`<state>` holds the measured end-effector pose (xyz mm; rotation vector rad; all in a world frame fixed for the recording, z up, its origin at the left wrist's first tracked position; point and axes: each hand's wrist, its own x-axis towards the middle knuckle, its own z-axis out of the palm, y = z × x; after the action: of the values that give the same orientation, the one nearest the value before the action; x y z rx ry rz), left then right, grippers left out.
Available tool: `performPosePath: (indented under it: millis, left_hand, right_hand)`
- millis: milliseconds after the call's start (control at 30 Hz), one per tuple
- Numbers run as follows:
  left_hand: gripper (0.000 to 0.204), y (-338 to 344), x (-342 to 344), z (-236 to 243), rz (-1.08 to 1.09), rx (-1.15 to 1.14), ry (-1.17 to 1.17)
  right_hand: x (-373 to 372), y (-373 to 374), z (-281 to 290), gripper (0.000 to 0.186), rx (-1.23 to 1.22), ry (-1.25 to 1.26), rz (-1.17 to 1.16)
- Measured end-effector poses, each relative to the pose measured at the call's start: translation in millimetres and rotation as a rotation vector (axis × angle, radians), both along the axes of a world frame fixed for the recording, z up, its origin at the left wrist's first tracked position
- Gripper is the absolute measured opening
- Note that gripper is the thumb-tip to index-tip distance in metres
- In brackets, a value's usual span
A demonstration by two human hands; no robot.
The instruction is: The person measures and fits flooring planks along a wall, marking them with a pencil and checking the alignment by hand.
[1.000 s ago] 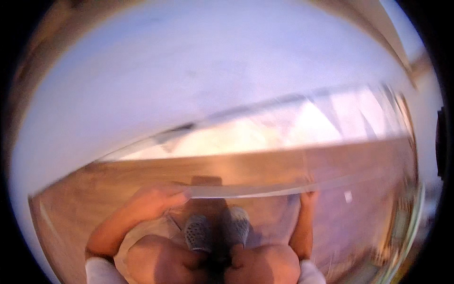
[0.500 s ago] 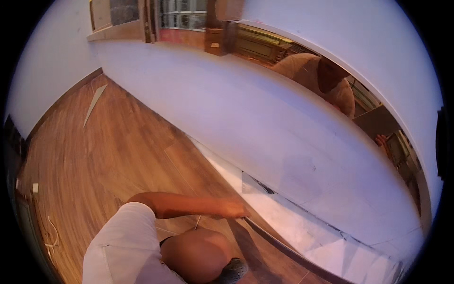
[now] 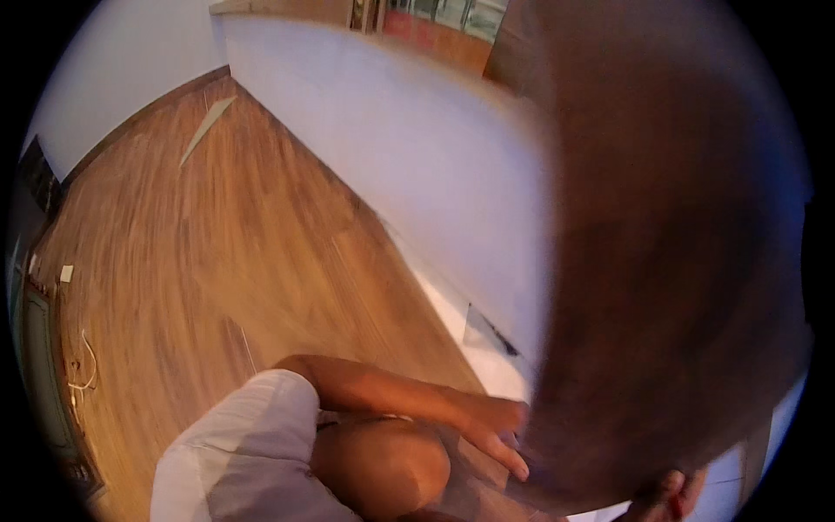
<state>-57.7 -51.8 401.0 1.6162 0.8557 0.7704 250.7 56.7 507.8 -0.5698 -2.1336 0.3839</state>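
A broad brown wood-look floor plank (image 3: 661, 261), blurred and close up, is tilted up on the right and covers much of that side. My left hand (image 3: 497, 428) grips its lower left edge, with some fingers hidden behind it. At the plank's bottom edge my right hand (image 3: 677, 496) holds on, only the fingertips and a bit of red showing. My bent knee (image 3: 383, 465) is just below my left forearm.
Wood-look flooring (image 3: 261, 252) stretches away to the left. Beside the low white wall (image 3: 417, 148) runs a pale uncovered strip (image 3: 444, 300). A thin tapered offcut (image 3: 207, 130) lies near the far corner. A white cord (image 3: 90, 361) and a framed panel (image 3: 48, 374) are at the left.
The plank has been lifted from low beside the pale strip to upright in front of me. My left hand has moved right and down, and my right hand has come into view.
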Motion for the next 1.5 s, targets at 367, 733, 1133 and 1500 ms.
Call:
performPosePath:
  millis: [367,733,1133,1500]
  left_hand:
    - [0.049,-151.9,-26.8,-203.2,0.995,-0.702,-0.588]
    - [0.030,-129.7,-75.0,-369.6,1.047,-0.517,-0.508]
    - [0.018,-11.3,-137.2,-373.6,0.960,-0.670,-1.284]
    - [0.028,3.8,-115.8,-413.4,1.237,-0.640,-1.042]
  right_hand:
    - [-202.9,24.8,-173.3,0.037,0.158,-0.780,0.236]
    - [100.3,154.0,-331.2,0.032,-0.206,-0.571,-0.846]
    - [189.1,182.4,-413.3,0.061,-0.398,-0.607,-1.123]
    - [144.1,249.7,-439.1,0.058,-0.487,-0.519,-1.054]
